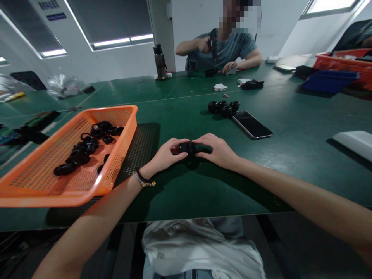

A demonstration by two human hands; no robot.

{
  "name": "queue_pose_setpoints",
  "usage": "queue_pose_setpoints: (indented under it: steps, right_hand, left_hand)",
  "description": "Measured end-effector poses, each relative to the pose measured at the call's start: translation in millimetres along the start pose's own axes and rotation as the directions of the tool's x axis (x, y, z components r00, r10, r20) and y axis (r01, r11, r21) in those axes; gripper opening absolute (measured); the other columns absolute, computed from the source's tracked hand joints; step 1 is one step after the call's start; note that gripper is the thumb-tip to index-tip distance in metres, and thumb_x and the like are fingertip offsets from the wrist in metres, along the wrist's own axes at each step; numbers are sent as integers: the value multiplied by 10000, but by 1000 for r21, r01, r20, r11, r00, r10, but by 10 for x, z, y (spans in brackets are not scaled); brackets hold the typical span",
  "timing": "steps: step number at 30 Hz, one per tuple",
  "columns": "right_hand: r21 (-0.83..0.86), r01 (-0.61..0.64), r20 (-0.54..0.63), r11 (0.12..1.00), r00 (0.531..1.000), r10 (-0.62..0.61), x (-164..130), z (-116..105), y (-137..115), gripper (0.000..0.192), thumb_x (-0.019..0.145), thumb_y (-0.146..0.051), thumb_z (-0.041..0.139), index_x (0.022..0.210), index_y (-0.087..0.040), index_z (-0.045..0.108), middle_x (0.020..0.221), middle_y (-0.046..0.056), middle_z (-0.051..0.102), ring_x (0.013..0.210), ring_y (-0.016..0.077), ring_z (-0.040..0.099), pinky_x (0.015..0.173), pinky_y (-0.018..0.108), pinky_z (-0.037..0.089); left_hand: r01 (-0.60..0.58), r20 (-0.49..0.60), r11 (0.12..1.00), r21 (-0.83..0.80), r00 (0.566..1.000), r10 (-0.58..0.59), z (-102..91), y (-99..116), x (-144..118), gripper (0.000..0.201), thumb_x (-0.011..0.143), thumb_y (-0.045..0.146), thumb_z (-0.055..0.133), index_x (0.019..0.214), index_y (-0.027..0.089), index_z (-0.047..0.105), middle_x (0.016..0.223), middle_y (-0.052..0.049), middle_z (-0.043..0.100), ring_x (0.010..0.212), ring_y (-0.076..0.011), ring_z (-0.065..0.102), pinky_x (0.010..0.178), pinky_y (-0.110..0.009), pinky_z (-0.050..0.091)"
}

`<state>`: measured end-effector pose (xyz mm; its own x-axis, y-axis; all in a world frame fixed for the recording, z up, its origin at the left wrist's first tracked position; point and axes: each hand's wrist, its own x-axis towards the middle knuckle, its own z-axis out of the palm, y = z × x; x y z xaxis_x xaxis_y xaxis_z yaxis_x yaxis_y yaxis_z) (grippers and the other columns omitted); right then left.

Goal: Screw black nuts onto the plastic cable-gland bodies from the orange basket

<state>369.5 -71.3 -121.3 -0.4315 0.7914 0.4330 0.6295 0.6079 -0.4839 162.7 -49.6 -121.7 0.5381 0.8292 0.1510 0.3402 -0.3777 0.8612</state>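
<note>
On the green table [290, 128], both hands, left hand [165, 155] and right hand [217, 151], pinch a small black part [187, 147] between their fingertips.

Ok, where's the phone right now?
Head view: the phone lies flat on the green table, right of centre, just beyond the right hand, beside the black rings.
</note>
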Motion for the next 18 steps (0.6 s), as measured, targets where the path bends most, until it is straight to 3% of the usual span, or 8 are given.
queue_pose_setpoints:
  steps: [11,18]
  right_hand:
    - [36,-102,-14,994,995,102,-17,21,-39,305,706,-167,645,1004,-175,578,962,75,636,847,209,600,754,400,511]
    - [33,-57,-24,998,998,58,-19,40,-9,322,719,-161,632,1035,-188,571,963,67,643,870,210,598,763,399,510]
  left_hand:
    - [5,-2,999,-34,1000,-5,5,-10,-3,408,704,205,614,1111,206,581,980,-24,500,848,-123,568,799,-282,497]
    - [8,-1,999,-43,1000,-8,10,-5,0,408,707,205,606,1114,200,577,986,-27,513,859,-131,576,797,-283,500]
